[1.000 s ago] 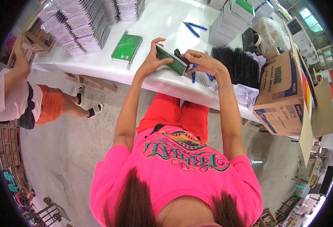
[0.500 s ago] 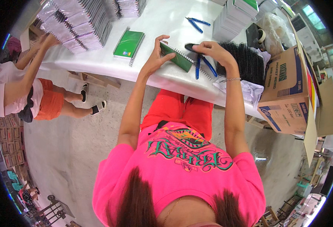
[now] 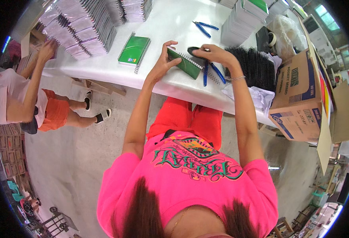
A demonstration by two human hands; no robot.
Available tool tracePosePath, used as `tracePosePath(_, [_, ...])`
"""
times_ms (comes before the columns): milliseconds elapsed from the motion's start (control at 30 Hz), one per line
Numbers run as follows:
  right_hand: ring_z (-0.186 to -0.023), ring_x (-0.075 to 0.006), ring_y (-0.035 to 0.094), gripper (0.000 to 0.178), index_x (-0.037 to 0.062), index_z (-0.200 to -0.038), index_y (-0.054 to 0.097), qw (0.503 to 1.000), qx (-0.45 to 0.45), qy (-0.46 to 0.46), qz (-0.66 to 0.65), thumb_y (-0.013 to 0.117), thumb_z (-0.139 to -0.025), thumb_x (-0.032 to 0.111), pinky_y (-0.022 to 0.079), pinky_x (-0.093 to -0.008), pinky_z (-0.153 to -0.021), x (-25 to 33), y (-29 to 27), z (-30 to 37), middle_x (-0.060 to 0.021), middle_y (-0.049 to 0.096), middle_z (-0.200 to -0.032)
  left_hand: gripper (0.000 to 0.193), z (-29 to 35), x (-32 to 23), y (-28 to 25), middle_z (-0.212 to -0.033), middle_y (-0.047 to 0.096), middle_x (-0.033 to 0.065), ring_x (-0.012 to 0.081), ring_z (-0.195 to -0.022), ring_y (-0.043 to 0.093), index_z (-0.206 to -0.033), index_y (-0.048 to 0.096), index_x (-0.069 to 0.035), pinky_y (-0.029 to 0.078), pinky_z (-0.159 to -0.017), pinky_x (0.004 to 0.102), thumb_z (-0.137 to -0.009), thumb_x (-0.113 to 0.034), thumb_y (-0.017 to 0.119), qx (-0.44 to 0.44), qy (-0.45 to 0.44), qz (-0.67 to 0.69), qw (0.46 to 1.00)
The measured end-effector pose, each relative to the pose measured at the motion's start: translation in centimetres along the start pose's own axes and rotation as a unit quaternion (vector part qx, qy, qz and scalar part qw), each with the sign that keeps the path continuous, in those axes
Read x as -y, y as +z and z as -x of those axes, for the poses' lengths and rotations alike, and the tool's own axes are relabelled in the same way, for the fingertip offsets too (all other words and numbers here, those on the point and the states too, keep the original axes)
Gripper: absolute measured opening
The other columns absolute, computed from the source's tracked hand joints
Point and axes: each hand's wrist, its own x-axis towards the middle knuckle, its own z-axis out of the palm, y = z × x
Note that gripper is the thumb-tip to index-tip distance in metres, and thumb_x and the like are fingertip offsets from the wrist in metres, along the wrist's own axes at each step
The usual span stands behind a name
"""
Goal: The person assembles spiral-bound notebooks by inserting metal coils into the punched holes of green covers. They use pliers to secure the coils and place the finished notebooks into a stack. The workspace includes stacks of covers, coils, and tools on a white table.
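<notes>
Near the front edge of the white tabletop (image 3: 170, 23), roughly at its middle, the person's left hand (image 3: 162, 63) grips a small green spiral-bound notebook (image 3: 188, 65) by its left end, fingers curled over the top and thumb underneath, so the hand is closed around the cover. The notebook sits tilted, its wire spine running along the upper right side. The right hand (image 3: 214, 53) comes down over the notebook's far end, fingers bent and closed on blue-handled pliers (image 3: 210, 71), whose handles hang toward the front edge and lie just beside the wire spine; whether the plier tips touch the wire cannot be told.

Left of the held notebook, well apart from it, a second green spiral notebook (image 3: 134, 49) lies flat on the tabletop. Toward the back left corner stand rows of stacked notebooks (image 3: 83, 27) with pale covers. A second pair of blue pliers (image 3: 204, 27) lies open further back, near the centre. Just right of the right hand a heap of black wire coils (image 3: 257, 67) rests on the tabletop, with another stack of notebooks (image 3: 245, 20) behind it. A brown cardboard box (image 3: 301, 99) stands at the right end, past the table's front right corner.

At the left end of the tabletop another person (image 3: 20, 99), in a white top and orange shorts, reaches one hand up to the stacked notebooks.
</notes>
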Motion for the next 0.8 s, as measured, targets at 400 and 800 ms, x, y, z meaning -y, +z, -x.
tracePosePath(400, [-0.075,-0.0119,0.053,0.058,0.0099,-0.136,0.057,0.967,0.180,-0.045,-0.176,0.050,-0.098,0.053,0.054,-0.0292,-0.070,4.2,-1.1,2.4,-0.0041,0.061,-0.112,0.066,0.1,-0.1,-0.3,-0.107,0.042,0.0050,0.0172,-0.101,0.047,-0.143,0.033,-0.017,0.041,-0.095,0.0322,-0.088,-0.018,0.070,0.028,0.000,0.059,0.998])
tracePosePath(800, [-0.094,-0.0171,0.059,0.057,-0.0015,-0.129,0.060,0.979,0.164,-0.027,-0.120,0.053,-0.099,0.047,0.054,-0.0300,-0.086,3.2,-0.9,0.7,-0.0097,0.054,-0.134,0.067,0.1,-0.1,-0.1,-0.114,0.048,0.0083,0.0200,-0.111,0.048,-0.147,0.031,-0.018,0.040,-0.100,0.0338,-0.090,-0.017,0.068,0.034,-0.011,0.047,0.998])
